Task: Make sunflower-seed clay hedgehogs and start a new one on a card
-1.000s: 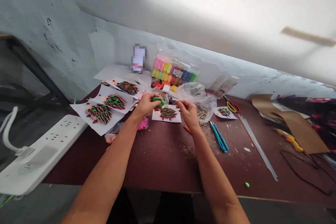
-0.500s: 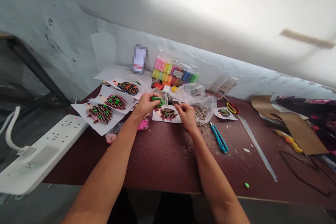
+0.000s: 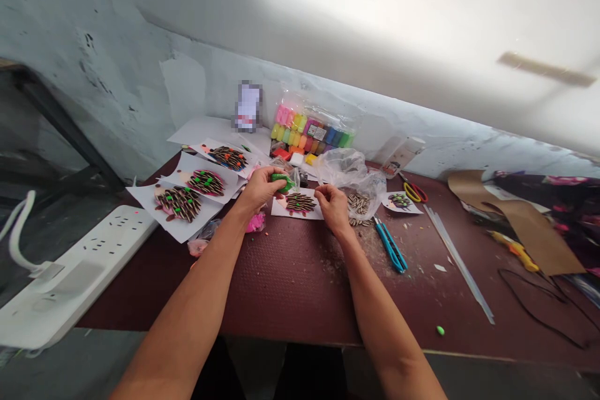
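two bare hands flank a white card with a seed-covered hedgehog figure (image 3: 300, 202), which lies flat on the worktop (image 3: 281, 281) between them. the left hand (image 3: 261, 190), by the card's left edge, grips a green lump (image 3: 280, 183) between thumb and fingers. the right hand (image 3: 334, 205) is at the card's right edge, thumb and fingertips drawn together in a narrow pinch; whether something tiny sits between them, or whether they touch the card, i cannot tell. just right of the card are a clear plastic bag (image 3: 344, 165) and a heap of striped seeds (image 3: 359, 204); farther right and nearer the wearer lies a blue tool (image 3: 391, 247). behind the card is a pack of coloured blocks (image 3: 312, 128). left of the card, past a bright pink lump (image 3: 256, 222), three more hedgehog cards (image 3: 206, 182) overlap. well right of the card lie a smaller decorated card (image 3: 400, 202) and red-and-yellow scissors (image 3: 415, 192).
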Tool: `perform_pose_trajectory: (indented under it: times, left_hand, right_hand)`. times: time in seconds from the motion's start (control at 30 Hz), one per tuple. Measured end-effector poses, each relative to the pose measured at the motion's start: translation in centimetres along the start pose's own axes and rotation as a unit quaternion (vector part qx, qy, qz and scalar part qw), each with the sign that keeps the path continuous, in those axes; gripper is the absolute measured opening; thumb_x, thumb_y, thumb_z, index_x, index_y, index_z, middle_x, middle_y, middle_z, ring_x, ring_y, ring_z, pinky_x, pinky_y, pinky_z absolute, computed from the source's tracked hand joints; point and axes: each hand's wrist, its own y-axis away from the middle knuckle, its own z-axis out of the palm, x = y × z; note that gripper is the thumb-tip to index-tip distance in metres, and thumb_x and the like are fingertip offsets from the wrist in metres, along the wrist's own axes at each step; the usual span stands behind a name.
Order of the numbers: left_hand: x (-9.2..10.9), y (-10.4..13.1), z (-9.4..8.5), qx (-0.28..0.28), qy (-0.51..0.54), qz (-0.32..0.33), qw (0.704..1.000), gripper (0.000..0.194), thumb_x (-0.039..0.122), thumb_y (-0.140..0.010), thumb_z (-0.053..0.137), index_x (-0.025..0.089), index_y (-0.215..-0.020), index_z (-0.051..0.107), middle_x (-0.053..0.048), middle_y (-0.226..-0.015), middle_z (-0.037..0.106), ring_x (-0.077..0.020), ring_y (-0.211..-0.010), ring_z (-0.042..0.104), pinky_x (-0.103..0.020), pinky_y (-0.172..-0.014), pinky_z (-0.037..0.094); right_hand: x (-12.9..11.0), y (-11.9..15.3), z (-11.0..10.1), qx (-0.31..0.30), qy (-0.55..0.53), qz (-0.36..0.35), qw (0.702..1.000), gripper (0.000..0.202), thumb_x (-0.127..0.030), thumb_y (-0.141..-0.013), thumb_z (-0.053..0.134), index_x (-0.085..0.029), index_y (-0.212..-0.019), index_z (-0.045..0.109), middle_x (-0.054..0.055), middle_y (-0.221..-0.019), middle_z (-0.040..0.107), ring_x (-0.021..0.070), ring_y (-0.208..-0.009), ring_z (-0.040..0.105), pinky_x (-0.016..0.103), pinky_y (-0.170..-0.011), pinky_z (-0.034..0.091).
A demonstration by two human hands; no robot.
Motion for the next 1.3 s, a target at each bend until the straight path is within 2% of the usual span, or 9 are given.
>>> perform_pose_trajectory:
  times: [0.23, 0.47, 0.7, 1.0, 1.3]
  left_hand:
    - [0.2, 0.2, 0.2, 0.005, 0.005, -0.002, 1.0, 0.018, 0.002, -0.071, 0.067, 0.012, -0.086, 0.065, 0.001, -0.066, 0.066, -0.0102, -0.052, 0.064, -0.017, -0.043, 0.044]
    - [0.1, 0.2, 0.2, -0.002, 0.004, 0.001, 1.0, 0.018, 0.002, -0.071, 0.067, 0.012, -0.086, 0.065, 0.001, -0.067, 0.066, -0.0099, -0.053, 0.064, -0.017, -0.044, 0.045]
    - [0.1, 0.1, 0.1, -0.008, -0.004, 0.0, 1.0, 0.018, 0.003, -0.071, 0.068, 0.012, -0.086, 0.065, 0.001, -0.068, 0.066, -0.0103, -0.053, 0.064, -0.018, -0.045, 0.046]
    - [0.6, 0.4, 0.2, -0.001, -0.007, -0.004, 1.0, 0.018, 0.0, -0.072, 0.065, 0.011, -0.085, 0.064, 0.001, -0.067, 0.066, -0.0094, -0.052, 0.063, -0.018, -0.045, 0.045]
    - [0.7, 0.5, 0.4, 0.003, -0.011, -0.003, 1.0, 0.017, 0.0, -0.071, 0.063, 0.012, -0.083, 0.064, 0.001, -0.067, 0.065, -0.009, -0.051, 0.062, -0.017, -0.043, 0.044]
  right_hand:
    - [-0.1, 0.2, 0.4, -0.016, 0.003, 0.006, 1.0, 0.021, -0.026, -0.078, 0.061, -0.02, -0.09, 0.077, 0.003, -0.077, 0.074, 0.0168, -0.063, 0.059, 0.028, -0.067, 0.045]
    - [-0.6, 0.4, 0.0, -0.024, 0.065, -0.028, 0.997, 0.012, -0.027, -0.08, 0.062, -0.02, -0.077, 0.072, 0.004, -0.081, 0.072, 0.0182, -0.071, 0.06, 0.03, -0.074, 0.044]
    - [0.0, 0.3, 0.3, -0.034, 0.099, -0.034, 0.994, 0.014, -0.026, -0.084, 0.062, -0.02, -0.079, 0.074, 0.005, -0.085, 0.07, 0.0191, -0.077, 0.061, 0.03, -0.075, 0.044]
    - [-0.1, 0.3, 0.0, -0.041, 0.101, -0.043, 0.993, 0.009, -0.023, -0.081, 0.066, -0.02, -0.079, 0.074, 0.004, -0.086, 0.07, 0.0184, -0.076, 0.06, 0.03, -0.075, 0.044]
    - [-0.4, 0.3, 1.4, -0.02, 0.079, -0.038, 0.996, 0.016, -0.025, -0.085, 0.064, -0.018, -0.082, 0.079, 0.007, -0.087, 0.069, 0.0197, -0.079, 0.062, 0.031, -0.077, 0.045]
